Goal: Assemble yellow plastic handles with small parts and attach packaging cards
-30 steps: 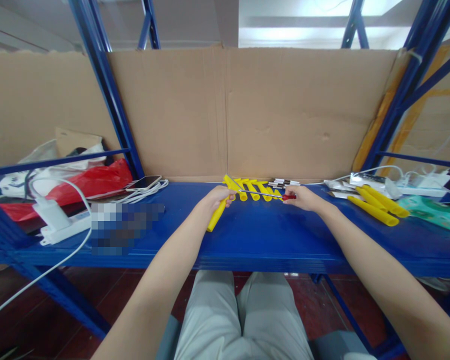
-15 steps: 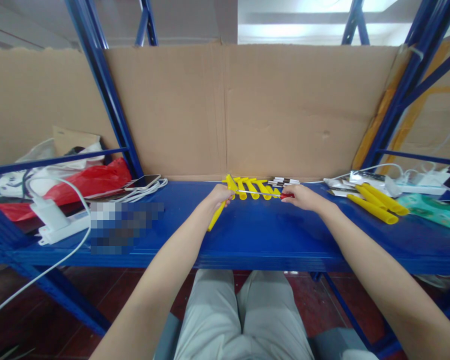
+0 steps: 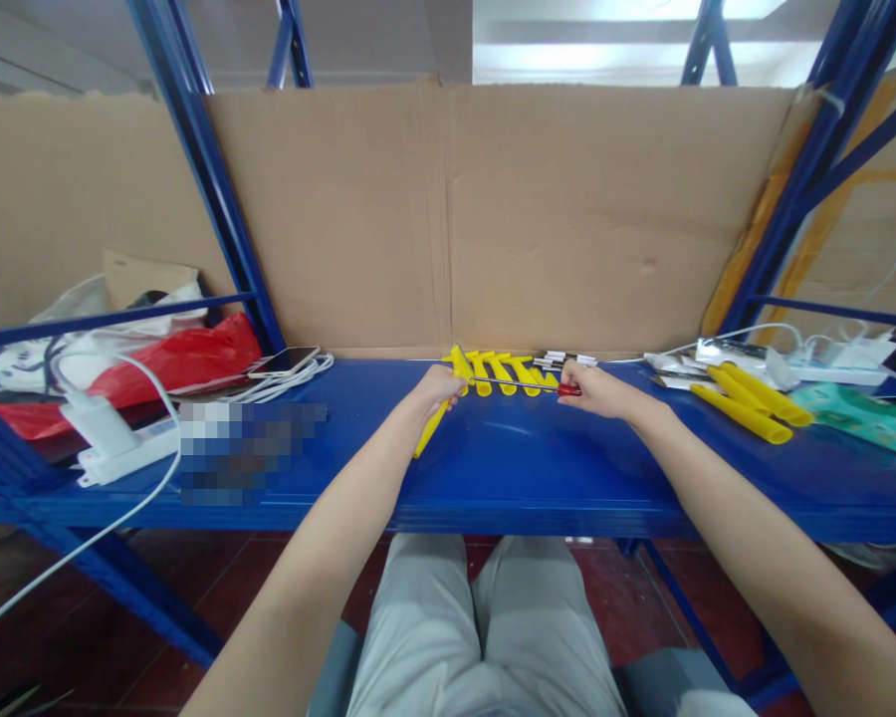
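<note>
Colours: findings

Tubes (image 3: 431, 430): plain yellow throughout. Tool (image 3: 569, 390): red handle, silvery shaft. Table (image 3: 538, 468): solid blue. Cardboard (image 3: 567, 219): plain brown. Sticks (image 3: 565, 359): black and white. Packet (image 3: 862, 414): teal (its markings too small to tell). Bag (image 3: 186, 358): red. Trousers (image 3: 425, 637): pale grey. Floor (image 3: 194, 588): dark red.

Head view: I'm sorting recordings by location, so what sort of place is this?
Probably a makeshift workstation in a workshop or storeroom: a blue shelf serves as table, cardboard backs it, and the right hand holds a red-handled tool.

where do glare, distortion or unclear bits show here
Head view: faint glare streaks the shelf; same view: posts lean outward, probably lens distortion; head view: tip of the screwdriver hard to make out, pixelated patch at left.
</note>
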A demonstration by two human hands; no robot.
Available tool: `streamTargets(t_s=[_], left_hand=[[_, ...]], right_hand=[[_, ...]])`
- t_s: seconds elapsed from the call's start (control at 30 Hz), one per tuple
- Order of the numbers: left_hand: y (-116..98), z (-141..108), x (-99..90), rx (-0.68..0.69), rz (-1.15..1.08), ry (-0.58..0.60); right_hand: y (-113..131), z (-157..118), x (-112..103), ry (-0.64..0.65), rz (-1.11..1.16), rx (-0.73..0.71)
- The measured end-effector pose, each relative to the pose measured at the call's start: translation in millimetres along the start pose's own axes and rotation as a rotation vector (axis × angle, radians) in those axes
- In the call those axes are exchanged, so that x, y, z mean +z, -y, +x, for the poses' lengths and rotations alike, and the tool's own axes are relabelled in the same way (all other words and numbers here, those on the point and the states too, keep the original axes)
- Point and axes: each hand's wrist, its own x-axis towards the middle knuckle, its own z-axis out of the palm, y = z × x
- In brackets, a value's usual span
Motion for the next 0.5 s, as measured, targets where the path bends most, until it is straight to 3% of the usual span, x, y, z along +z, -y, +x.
streamTargets(t_s=[0.23,0.5], left_hand=[[-0.7,-0.3,0.3,0.012,0.002,-0.01],[-0.7,-2.4,-0.1,0.015,0.013,0.006]], right_hand=[[1.0,-1.0,-5.3,0.004,-0.092,-0.01],[-2.5,-1.9,-2.9,0.006,-0.023,-0.031]])
